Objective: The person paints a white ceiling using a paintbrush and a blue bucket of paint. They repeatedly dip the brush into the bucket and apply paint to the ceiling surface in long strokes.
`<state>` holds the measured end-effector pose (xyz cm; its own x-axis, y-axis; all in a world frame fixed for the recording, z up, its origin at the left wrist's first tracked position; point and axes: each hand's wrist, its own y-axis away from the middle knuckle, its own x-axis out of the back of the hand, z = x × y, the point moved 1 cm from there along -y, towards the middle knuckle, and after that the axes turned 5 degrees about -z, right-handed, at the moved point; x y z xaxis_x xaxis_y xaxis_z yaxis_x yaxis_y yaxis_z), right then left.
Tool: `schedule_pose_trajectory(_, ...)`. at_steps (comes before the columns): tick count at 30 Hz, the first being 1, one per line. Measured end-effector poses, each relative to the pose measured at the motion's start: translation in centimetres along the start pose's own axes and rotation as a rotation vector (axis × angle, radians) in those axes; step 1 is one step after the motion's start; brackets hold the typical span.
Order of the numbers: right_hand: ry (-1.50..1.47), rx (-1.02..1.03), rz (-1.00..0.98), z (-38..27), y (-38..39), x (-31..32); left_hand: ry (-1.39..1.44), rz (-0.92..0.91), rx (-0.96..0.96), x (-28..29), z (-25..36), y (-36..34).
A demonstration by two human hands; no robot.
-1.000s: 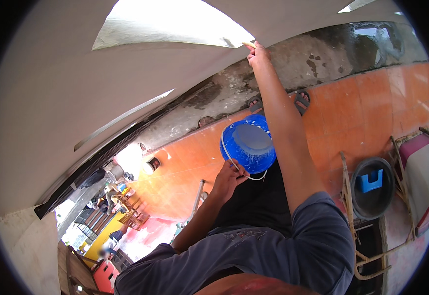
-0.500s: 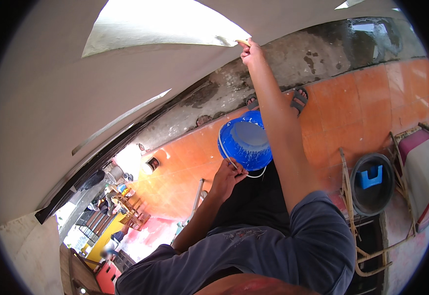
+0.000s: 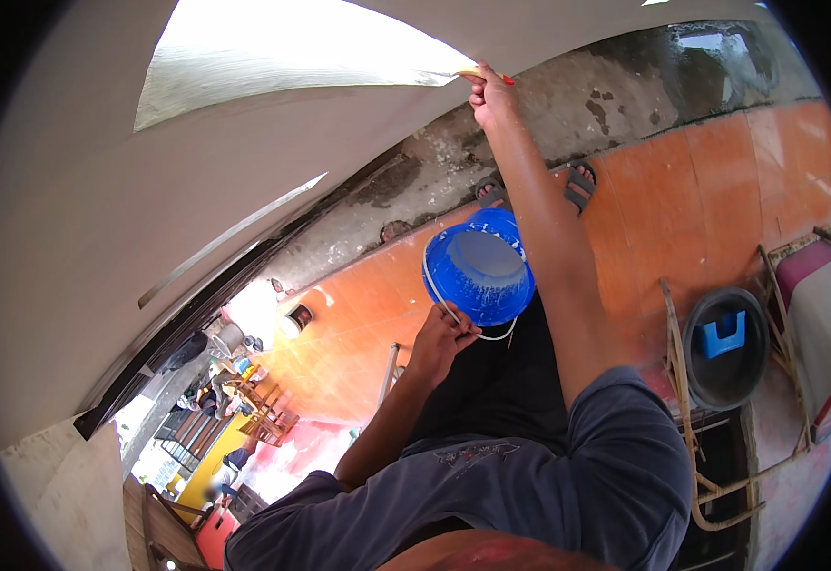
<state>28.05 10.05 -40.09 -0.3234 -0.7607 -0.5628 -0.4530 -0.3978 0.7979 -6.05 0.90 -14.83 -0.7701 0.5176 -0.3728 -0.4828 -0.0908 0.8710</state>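
Observation:
My left hand (image 3: 441, 343) is closed round the white wire handle of a blue bucket (image 3: 472, 303). The bucket hangs tilted in front of my legs; pale grey-white paint (image 3: 488, 259) lies in it and streaks its inner wall. My right arm stretches far out to the wall (image 3: 273, 143). At its end my right hand (image 3: 493, 100) grips a paintbrush (image 3: 470, 71) by its yellow, red-tipped handle. The brush head points left along the lower edge of a bright white patch (image 3: 282, 57) on the wall; glare blurs its bristles.
Orange tiles (image 3: 720, 181) cover the floor, with a stained concrete strip (image 3: 548, 119) along the wall. At right, a black basin (image 3: 727, 376) holding a blue plastic piece stands by bamboo poles (image 3: 679, 381). Farther left are a small paint pail (image 3: 296, 320), a wooden chair (image 3: 265, 419) and another person (image 3: 230, 466).
My right hand has turned and shifted slightly upward, so the brush's red handle end now shows. My left hand keeps its hold on the bucket handle.

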Motion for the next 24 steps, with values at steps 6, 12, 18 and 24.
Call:
schedule_pose_trajectory(6, -0.051, -0.126, -0.062, 2.9, 0.2, -0.4, 0.063, 0.029, 0.027, -0.4, 0.3, -0.1)
schedule_pose_trajectory(12, 0.198, 0.138, 0.296, 2.2, -1.9, 5.2, 0.046, 0.025, 0.016, 0.2, -0.2, -0.4)
schedule_pose_trajectory(18, 0.696, 0.569, 0.136, 2.4, -0.2, 3.7, 0.052, 0.018, 0.028, 0.9, -0.5, -0.6)
schedule_pose_trajectory(24, 1.147, 0.794, -0.004, 2.5, 1.1, 0.2, 0.071, 0.014, 0.013, 0.7, -0.2, -0.4)
